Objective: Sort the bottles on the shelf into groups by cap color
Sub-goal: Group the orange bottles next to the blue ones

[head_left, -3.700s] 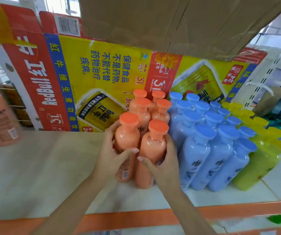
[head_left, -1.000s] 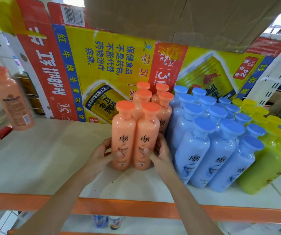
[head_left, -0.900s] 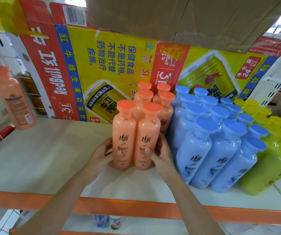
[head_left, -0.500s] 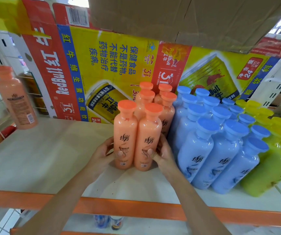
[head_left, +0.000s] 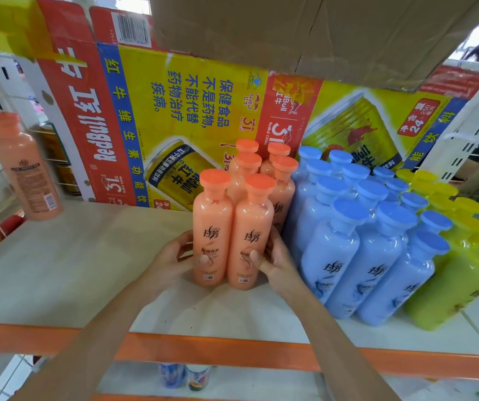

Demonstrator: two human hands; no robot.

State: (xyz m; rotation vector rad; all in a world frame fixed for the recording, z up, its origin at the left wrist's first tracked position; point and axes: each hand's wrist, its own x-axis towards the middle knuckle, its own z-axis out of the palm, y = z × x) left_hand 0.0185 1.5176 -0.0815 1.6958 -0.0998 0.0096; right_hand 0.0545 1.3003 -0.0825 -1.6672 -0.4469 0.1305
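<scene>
Several orange-capped bottles stand in a tight cluster at the shelf's middle. My left hand [head_left: 174, 257] grips the front left orange bottle [head_left: 212, 227] low on its side, and my right hand [head_left: 273, 256] grips the front right orange bottle [head_left: 251, 233] the same way. Directly to the right stands a block of several blue-capped bottles [head_left: 348, 235], then several yellow-capped bottles [head_left: 458, 261] at the far right. One lone orange-capped bottle [head_left: 25, 169] stands at the far left of the shelf.
The pale shelf board [head_left: 59, 273] has an orange front rail [head_left: 232, 350]. A flattened Red Bull carton [head_left: 174, 111] forms the back wall and a brown cardboard box [head_left: 305, 30] hangs overhead. Cans [head_left: 186, 376] show on the level below. A white perforated panel [head_left: 475, 125] stands at the right.
The two front orange bottles now stand upright with their labels facing me, and both hands have slid lower on them. In the last second the hands and bottles have barely shifted.
</scene>
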